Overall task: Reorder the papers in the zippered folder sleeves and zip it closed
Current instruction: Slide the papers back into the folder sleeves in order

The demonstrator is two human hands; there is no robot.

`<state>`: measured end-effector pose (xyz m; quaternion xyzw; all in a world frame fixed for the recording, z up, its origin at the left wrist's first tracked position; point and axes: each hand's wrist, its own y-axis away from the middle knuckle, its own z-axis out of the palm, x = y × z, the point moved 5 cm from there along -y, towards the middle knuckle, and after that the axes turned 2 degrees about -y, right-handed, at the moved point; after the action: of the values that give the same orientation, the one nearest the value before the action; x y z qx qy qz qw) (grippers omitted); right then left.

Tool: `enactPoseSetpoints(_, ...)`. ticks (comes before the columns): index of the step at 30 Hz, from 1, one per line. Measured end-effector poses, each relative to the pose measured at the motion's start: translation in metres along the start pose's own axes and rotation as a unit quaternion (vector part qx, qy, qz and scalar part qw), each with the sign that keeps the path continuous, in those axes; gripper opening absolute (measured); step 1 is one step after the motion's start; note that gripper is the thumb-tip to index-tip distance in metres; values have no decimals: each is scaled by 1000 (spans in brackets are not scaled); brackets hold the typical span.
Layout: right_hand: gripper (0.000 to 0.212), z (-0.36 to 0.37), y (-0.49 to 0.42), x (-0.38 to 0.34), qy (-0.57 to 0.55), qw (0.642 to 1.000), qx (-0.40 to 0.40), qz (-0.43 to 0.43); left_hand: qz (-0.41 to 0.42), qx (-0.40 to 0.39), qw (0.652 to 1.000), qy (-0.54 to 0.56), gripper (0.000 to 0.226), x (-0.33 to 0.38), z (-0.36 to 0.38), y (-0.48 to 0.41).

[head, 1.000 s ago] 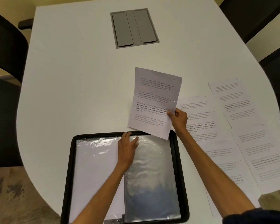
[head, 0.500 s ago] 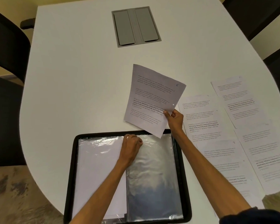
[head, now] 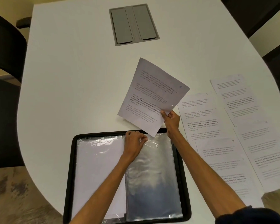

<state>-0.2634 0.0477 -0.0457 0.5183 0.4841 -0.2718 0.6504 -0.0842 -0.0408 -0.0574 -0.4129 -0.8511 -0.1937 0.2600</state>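
A black zippered folder (head: 69, 175) lies open at the near table edge. Its left sleeve (head: 99, 172) shows a white sheet inside; the right clear sleeve (head: 153, 178) looks empty and shiny. My left hand (head: 134, 143) pinches the top edge of the right sleeve near the spine. My right hand (head: 170, 120) grips a printed sheet (head: 152, 94) by its lower right corner, holding it tilted above the folder's top edge. A handwritten 6 marks that sheet's upper right corner.
Several printed sheets (head: 200, 120) lie spread in overlapping rows on the white table (head: 71, 78) to the right of the folder. A grey cable hatch (head: 133, 24) is set in the far table. Dark chairs (head: 5, 46) stand left and right.
My left hand went from lying flat on the sleeves to pinching the right sleeve's top edge. The held sheet tilted further anticlockwise.
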Motion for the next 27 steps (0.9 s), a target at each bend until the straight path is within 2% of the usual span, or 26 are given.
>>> enactPoseSetpoints(8, 28, 1, -1, -8, -20, 1000, 0, -15, 63, 58, 994, -75, 12, 19, -6, 8)
enactPoseSetpoints(15, 19, 5, 4, -3, 1, 999, -30, -17, 59, 24, 995, -75, 14, 16, -2, 10)
enactPoseSetpoints(21, 29, -8, -2, 6, 53, 996, -67, -2, 69, -26, 995, -71, 17, 10, -1, 4)
enactPoseSetpoints(27, 30, -25, -13, 3, 87, 992, -86, 9, 42, -87, 995, -37, 18, -4, -2, -1)
